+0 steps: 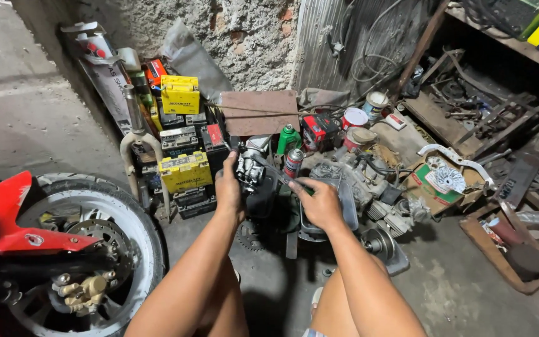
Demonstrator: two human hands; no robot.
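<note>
My left hand (228, 187) grips a small grey metal carburettor (248, 171) held up in front of me. My right hand (319, 201) holds a thin screwdriver-like tool (274, 175) whose tip reaches toward the carburettor. Both hands are raised above my bare knees. Below my right hand stands a clear plastic tub (344, 206) on a dark engine part.
A motorcycle front wheel (104, 249) with a red fender (7, 218) sits at the left. Stacked batteries (185, 168), some yellow-topped, lean against the rough wall. Spray cans (293, 161), tins, engine parts (375, 187), a cardboard box (438, 184) and scrap metal crowd the floor and shelves at right.
</note>
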